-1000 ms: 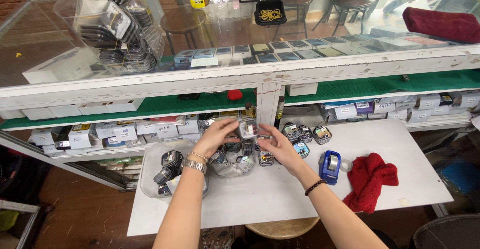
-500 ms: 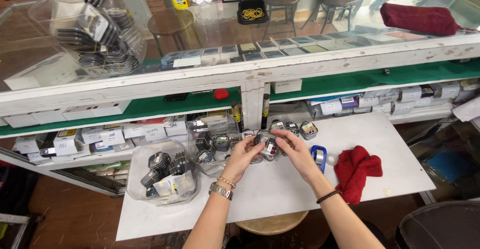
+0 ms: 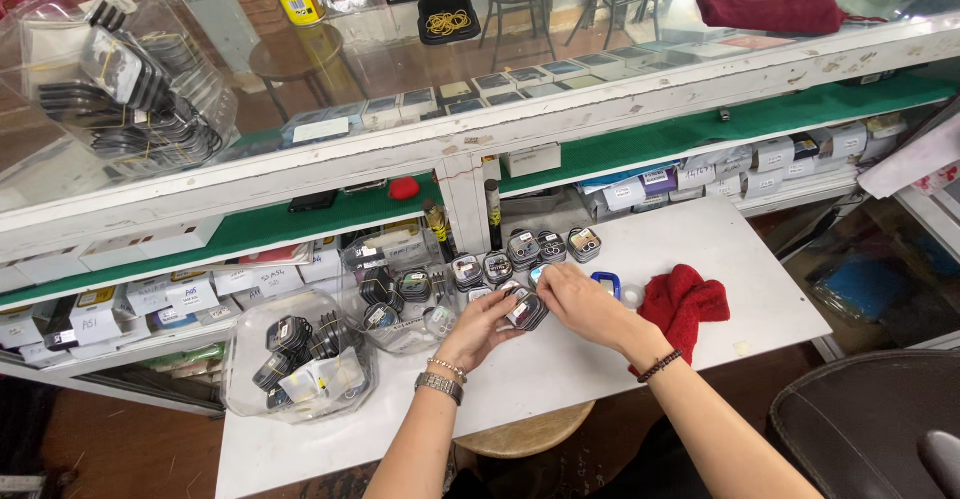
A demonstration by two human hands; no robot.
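Left hand and right hand together pinching small stack of dark cases above white table, fingers curled

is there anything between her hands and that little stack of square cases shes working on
No, nothing visible. The left hand and right hand both already touch the small stack of cases on the white table. The row of other stacks stands behind it, and the red cloth lies off to the right.
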